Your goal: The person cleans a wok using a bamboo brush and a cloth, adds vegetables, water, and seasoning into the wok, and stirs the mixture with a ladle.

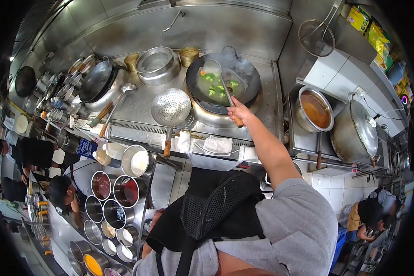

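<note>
My right hand is wrapped round the handle of a ladle, and the ladle's bowl rests among the food in a dark wok. Green broccoli florets and a bit of orange lie in cloudy liquid there. The wok sits on a round metal burner ring. Down by my left side, a little of my left hand shows beside the black apron; its fingers are mostly hidden, so I cannot tell what it holds. Left of the wok, a perforated strainer with a wooden handle lies on the steel stove top.
A metal pot stands behind the strainer. Farther left are a second wok and another ladle. Several seasoning containers fill the lower left. On the right are a pot of brown liquid and a lidded pot. Other people work nearby.
</note>
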Available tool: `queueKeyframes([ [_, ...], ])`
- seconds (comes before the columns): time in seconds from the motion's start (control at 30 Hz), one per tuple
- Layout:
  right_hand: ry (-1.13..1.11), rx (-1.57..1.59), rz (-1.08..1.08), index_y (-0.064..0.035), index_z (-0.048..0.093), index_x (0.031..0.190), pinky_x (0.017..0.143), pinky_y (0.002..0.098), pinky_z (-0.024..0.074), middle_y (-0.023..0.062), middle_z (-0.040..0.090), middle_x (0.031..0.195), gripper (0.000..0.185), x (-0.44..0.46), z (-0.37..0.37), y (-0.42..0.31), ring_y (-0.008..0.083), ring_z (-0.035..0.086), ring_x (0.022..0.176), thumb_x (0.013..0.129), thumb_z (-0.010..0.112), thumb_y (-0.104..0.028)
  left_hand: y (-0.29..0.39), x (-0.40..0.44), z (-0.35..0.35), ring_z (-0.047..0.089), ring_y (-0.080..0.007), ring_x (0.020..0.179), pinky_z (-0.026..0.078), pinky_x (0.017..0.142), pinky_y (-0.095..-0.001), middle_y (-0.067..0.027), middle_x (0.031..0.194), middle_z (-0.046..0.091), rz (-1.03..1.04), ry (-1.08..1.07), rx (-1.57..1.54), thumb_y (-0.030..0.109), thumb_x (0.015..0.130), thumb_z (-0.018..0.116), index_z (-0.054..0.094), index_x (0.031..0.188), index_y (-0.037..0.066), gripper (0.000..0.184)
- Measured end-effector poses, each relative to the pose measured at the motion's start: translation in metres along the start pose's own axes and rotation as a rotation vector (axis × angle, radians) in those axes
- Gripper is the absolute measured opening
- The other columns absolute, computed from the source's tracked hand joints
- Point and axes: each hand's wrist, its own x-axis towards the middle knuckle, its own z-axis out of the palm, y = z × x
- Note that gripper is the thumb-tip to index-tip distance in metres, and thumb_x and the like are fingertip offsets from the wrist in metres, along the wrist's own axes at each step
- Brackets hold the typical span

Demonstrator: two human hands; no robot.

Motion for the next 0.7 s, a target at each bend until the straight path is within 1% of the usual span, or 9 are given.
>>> queueKeyframes([
  [0.27,-0.099,-0.078,0.033,-0.0313,0.005,0.157,0.045,0.0290,0.0405,0.0022,0.047,0.069,0.084,-0.059,-0.021,0.012,0.0120,0.046,0.051,0.094,0.054,-0.003,0.017,0.035,-0.010,0.067,-0.0124,0.079,0.056,0.072,-0.0279,-0.0074,0.087,0.073,0.044,-0.044,0.050,0.013,0.084,0.075,0.071,0.104,0.004,0.023],
  [0.43,-0.153,-0.235,0.012,-0.0291,0.012,0.157,0.043,0.0258,0.0415,-0.0001,0.046,0.069,0.081,-0.112,-0.045,0.020,0.0095,0.045,0.048,0.093,0.055,-0.003,0.030,0.079,-0.009,0.067,-0.0123,0.079,0.056,0.072,-0.0280,-0.0073,0.087,0.073,0.071,-0.101,0.047,0.012,0.084,0.075,0.071,0.105,0.004,0.023],
  [0.5,-0.114,-0.264,0.025,-0.0290,0.015,0.157,0.043,0.0262,0.0419,0.0000,0.046,0.068,0.081,-0.129,-0.055,0.022,0.0099,0.045,0.048,0.091,0.055,-0.001,0.029,0.103,-0.007,0.067,-0.0123,0.078,0.056,0.072,-0.0280,-0.0073,0.087,0.073,0.056,-0.148,-0.024,0.012,0.084,0.075,0.071,0.105,0.004,0.023],
  [0.53,-0.071,-0.398,0.020,-0.0294,0.016,0.156,0.042,0.0257,0.0410,-0.0004,0.045,0.068,0.081,-0.142,-0.056,0.018,0.0091,0.044,0.048,0.091,0.055,-0.002,0.024,0.113,-0.007,0.065,-0.0118,0.070,0.054,0.061,-0.0288,-0.0057,0.083,0.072,0.095,-0.221,-0.182,0.012,0.083,0.074,0.071,0.106,0.005,0.024],
  [0.57,-0.030,-0.532,0.014,-0.0297,0.017,0.156,0.042,0.0251,0.0402,-0.0009,0.044,0.068,0.081,-0.151,-0.058,0.016,0.0083,0.043,0.048,0.091,0.056,-0.002,0.042,0.103,-0.012,0.064,-0.0115,0.067,0.052,0.057,-0.0288,-0.0052,0.083,0.072,0.073,-0.209,-0.150,0.011,0.083,0.073,0.071,0.106,0.005,0.024],
  [0.6,0.020,-0.756,0.002,-0.0316,0.016,0.156,0.051,0.0358,0.0488,0.0086,0.057,0.074,0.084,-0.154,-0.066,0.019,0.0208,0.055,0.053,0.089,0.058,-0.003,0.071,0.084,-0.017,0.062,-0.0112,0.065,0.051,0.054,-0.0288,-0.0047,0.082,0.071,0.051,-0.199,-0.119,0.010,0.083,0.071,0.071,0.106,0.006,0.024],
  [0.63,0.018,-0.758,0.005,-0.0316,0.016,0.156,0.051,0.0358,0.0488,0.0086,0.057,0.074,0.084,-0.157,-0.070,0.029,0.0208,0.055,0.053,0.089,0.058,-0.003,0.111,0.058,-0.024,0.061,-0.0109,0.062,0.049,0.050,-0.0288,-0.0041,0.081,0.071,0.028,-0.189,-0.088,0.009,0.083,0.070,0.071,0.107,0.006,0.024],
  [0.67,0.164,-1.068,-0.248,-0.0322,0.016,0.155,0.061,0.0416,0.0502,0.0149,0.062,0.083,0.084,-0.162,-0.074,0.045,0.0297,0.060,0.063,0.088,0.059,-0.005,0.132,0.048,-0.024,0.059,-0.0117,0.058,0.044,0.044,-0.0282,-0.0032,0.083,0.071,-0.005,-0.165,-0.030,0.008,0.083,0.066,0.070,0.108,0.008,0.026],
  [0.7,0.316,-1.367,-0.512,-0.0329,0.015,0.155,0.071,0.0475,0.0517,0.0211,0.066,0.091,0.085,-0.165,-0.074,0.055,0.0387,0.065,0.074,0.087,0.060,-0.007,0.135,0.046,-0.024,0.059,-0.0117,0.058,0.044,0.044,-0.0282,-0.0032,0.083,0.071,-0.007,-0.166,-0.030,0.008,0.083,0.066,0.070,0.108,0.008,0.026],
])
